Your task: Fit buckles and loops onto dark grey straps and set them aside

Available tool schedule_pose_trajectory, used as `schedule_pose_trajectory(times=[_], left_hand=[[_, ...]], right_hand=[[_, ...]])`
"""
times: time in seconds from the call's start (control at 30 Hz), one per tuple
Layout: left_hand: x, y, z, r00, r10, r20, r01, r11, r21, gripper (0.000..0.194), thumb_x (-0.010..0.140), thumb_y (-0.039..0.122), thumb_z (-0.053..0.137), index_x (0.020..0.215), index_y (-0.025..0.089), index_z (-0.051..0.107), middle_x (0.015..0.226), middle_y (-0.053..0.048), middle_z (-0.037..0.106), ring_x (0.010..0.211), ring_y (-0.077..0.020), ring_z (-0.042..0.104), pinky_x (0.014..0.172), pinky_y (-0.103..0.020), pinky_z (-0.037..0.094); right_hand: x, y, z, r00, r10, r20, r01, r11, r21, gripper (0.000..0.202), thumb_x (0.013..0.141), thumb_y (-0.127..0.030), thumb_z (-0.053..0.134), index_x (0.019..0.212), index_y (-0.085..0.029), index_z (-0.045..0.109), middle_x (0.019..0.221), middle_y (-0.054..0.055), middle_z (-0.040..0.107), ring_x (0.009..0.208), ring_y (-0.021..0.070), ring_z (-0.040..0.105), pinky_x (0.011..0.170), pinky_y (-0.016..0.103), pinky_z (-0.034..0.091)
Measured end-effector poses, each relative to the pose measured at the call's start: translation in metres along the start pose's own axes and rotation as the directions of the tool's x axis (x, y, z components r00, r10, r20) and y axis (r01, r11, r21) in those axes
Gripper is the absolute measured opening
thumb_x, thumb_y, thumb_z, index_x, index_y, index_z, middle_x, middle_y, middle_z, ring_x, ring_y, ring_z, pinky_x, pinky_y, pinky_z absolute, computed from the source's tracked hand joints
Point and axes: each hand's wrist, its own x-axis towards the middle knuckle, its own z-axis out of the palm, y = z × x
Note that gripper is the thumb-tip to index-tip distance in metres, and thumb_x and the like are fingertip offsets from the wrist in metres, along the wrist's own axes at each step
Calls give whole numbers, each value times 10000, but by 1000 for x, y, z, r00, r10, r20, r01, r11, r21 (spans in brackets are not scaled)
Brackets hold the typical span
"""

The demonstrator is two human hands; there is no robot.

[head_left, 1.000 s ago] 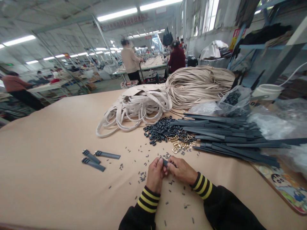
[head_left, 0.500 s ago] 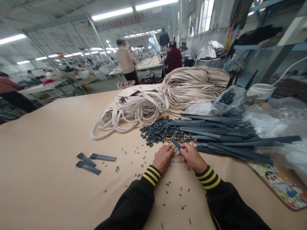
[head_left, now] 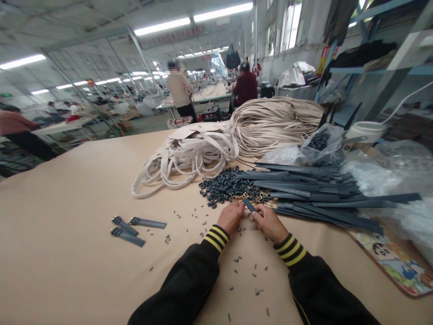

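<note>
My right hand (head_left: 269,223) pinches a short dark grey strap (head_left: 249,205), whose flat end points up and to the left. Close beside it, my left hand (head_left: 231,217) has its fingers curled together near the strap; what lies in them is hidden. Just beyond my fingertips are gold metal buckles (head_left: 264,197) and a heap of small dark loops (head_left: 223,186). To the right lies a pile of long dark grey straps (head_left: 314,194). Three short straps with buckles (head_left: 147,223) rest on the table at the left.
Tiny dark bits (head_left: 231,288) are scattered over the tan table (head_left: 67,198). Beige strips lie in a loose tangle (head_left: 162,167) and a big coil (head_left: 277,122) at the back. Plastic bags (head_left: 368,171), a white container (head_left: 365,131) and a cartoon-printed board (head_left: 399,262) are on the right. People work farther off.
The view has shifted slightly. Both hands stay close together at nearly the same spot, the right still pinching the strap.
</note>
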Motion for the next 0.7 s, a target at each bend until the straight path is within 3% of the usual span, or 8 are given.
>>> schedule_pose_trajectory(times=[0.1,0.17,0.27,0.33,0.4,0.53,0.7], left_hand=[[-11,-6,-9,995,-78,-65,76,996,-43,180,815,140,360,771,162,533,693,-58,547,636,-160,508,597,-264,372],[-21,-6,-16,982,-151,-112,127,972,-200,171,811,184,387,724,169,533,672,-48,548,625,-152,515,600,-259,379],[-35,-3,-27,953,-302,-11,242,785,-571,136,781,253,453,704,175,535,566,-10,542,518,-133,521,531,-240,396],[-41,1,-31,932,-347,103,314,631,-710,155,775,297,469,717,170,536,511,7,534,463,-124,516,486,-229,403],[-45,5,-34,925,-347,153,331,543,-771,174,770,319,486,736,159,542,515,8,542,462,-115,518,478,-222,413],[-49,11,-38,925,-324,200,338,458,-822,198,762,328,513,741,135,546,556,-5,570,473,-97,523,483,-214,429],[-53,11,-40,899,-340,276,386,320,-865,237,755,349,530,765,112,532,560,-36,610,511,-120,576,505,-228,458]], right_hand=[[0,-1,1,1000,-21,23,22,999,-32,162,752,-289,457,741,-140,518,622,-7,535,463,79,422,464,207,336],[-1,-3,3,998,-26,64,26,1000,0,179,747,-298,475,775,-135,542,607,-13,527,492,90,433,481,209,338],[-3,-7,9,993,-52,105,45,996,75,191,724,-291,516,799,-125,574,641,-7,531,566,104,459,528,213,352],[-5,-9,14,987,-81,141,61,988,141,197,716,-286,535,807,-121,593,661,-8,528,577,97,452,534,208,347],[-7,-11,19,973,-79,215,30,974,223,217,717,-295,545,838,-122,599,623,-23,508,520,75,414,491,195,321],[-12,-13,26,931,-65,359,-74,929,362,269,725,-350,556,861,-119,580,611,-25,527,427,43,335,396,175,250],[-14,-12,27,916,-125,381,-57,901,431,294,730,-396,554,722,-104,581,691,22,592,449,42,381,366,167,235]])
